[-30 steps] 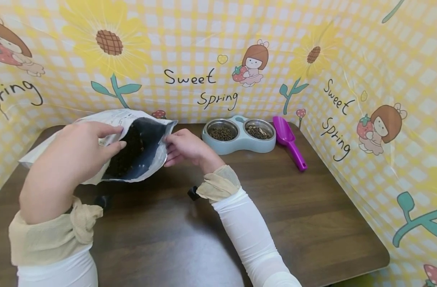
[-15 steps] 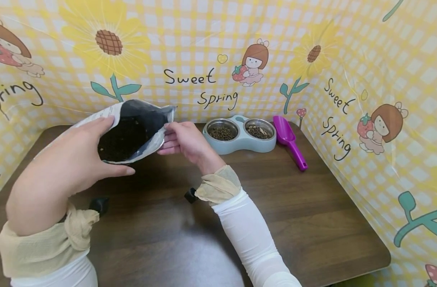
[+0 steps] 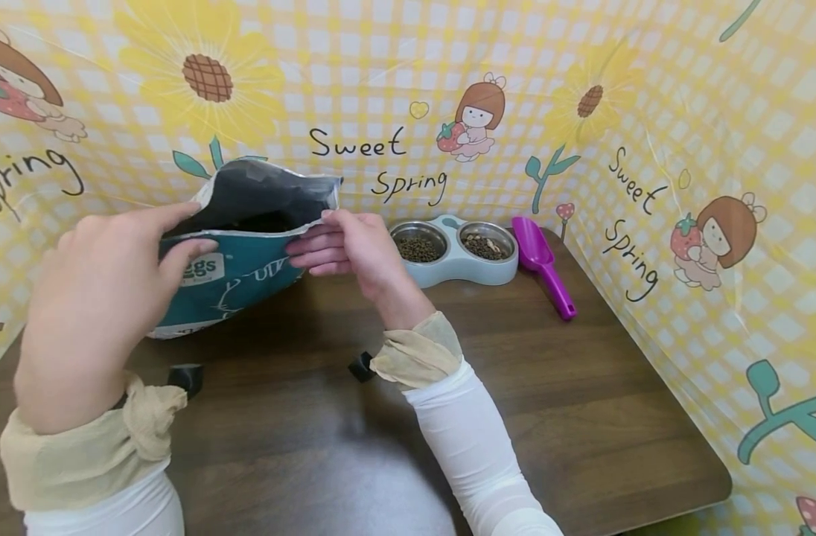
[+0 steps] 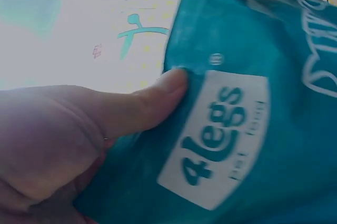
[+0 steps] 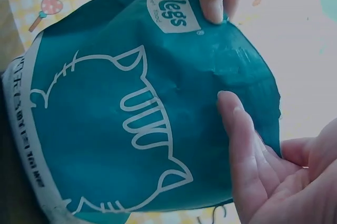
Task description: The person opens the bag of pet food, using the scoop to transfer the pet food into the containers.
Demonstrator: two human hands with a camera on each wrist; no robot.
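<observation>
A teal pet food bag [image 3: 254, 279] with a white cat outline and a "4Legs" label stands tilted, its silver-lined mouth spread wide. Dark contents show inside, mostly hidden behind the front rim. My left hand [image 3: 103, 275] grips the left side of the mouth, thumb on the front, as the left wrist view confirms with the thumb beside the label [image 4: 221, 134]. At the right corner of the mouth, my right hand [image 3: 357, 249] pinches the edge between thumb and forefinger. Its other fingers lie against the bag's front in the right wrist view.
Right of the bag stands a pale blue double pet bowl [image 3: 441, 278] with two steel dishes of brown kibble. Beside it lies a purple scoop [image 3: 545, 272]. Patterned yellow cloth [image 3: 381, 59] walls the back and sides of the brown wooden table [image 3: 549, 424].
The bag has been raised and tipped more upright, so its printed front now shows and less of its inside. My left hand has shifted its hold; the right keeps its corner.
</observation>
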